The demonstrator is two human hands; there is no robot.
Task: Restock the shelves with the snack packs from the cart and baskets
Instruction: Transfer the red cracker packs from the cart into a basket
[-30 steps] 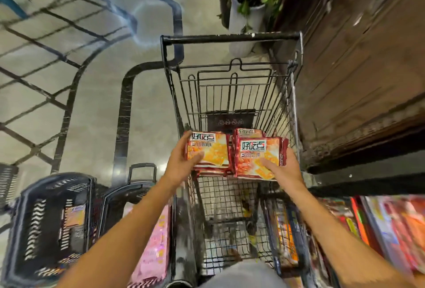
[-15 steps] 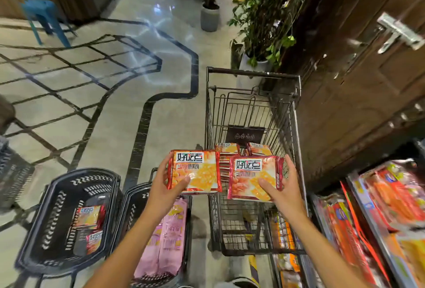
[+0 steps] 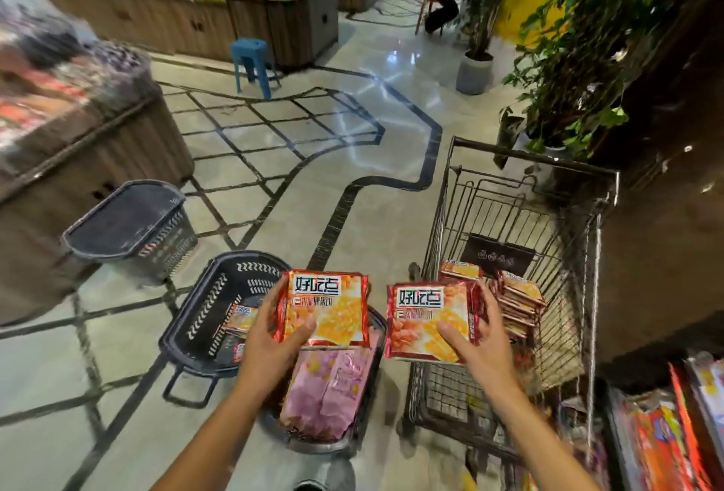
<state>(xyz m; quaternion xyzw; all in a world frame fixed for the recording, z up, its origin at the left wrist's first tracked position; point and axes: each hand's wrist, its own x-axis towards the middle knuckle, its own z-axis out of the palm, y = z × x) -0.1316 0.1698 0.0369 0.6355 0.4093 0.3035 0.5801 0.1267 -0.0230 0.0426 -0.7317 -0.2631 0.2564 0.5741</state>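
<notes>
Two orange snack packs are sitting up at chest level, side by side but apart: the left pack [image 3: 325, 308] is being gripped by the left hand [image 3: 270, 341], thumb lying across its front and fingers curling behind its left edge, while the right pack [image 3: 429, 320] is being pinched the same way by the right hand [image 3: 476, 337], which seems to be clamping more than one pack at once, judging by the stacked edges behind it. Just beyond the right hand, more of the same packs [image 3: 517, 302] are stacking up inside the wire cart [image 3: 509, 224]. Below the left hand, pink packs [image 3: 327, 392] are filling one black basket [image 3: 364, 432], and a few small packs are lying in the neighbouring basket [image 3: 203, 318]; a third basket [image 3: 129, 228] is standing farther off near a wooden display. The shelf [image 3: 666, 432] is showing only at the lower right edge, crowded and blurred. The likely trouble from here is slippage: the foil wrappers look slick, each hand is holding by one edge only, and turning right toward the shelf could be letting a rear pack slide free, or knocking a pack against the cart rim.
</notes>
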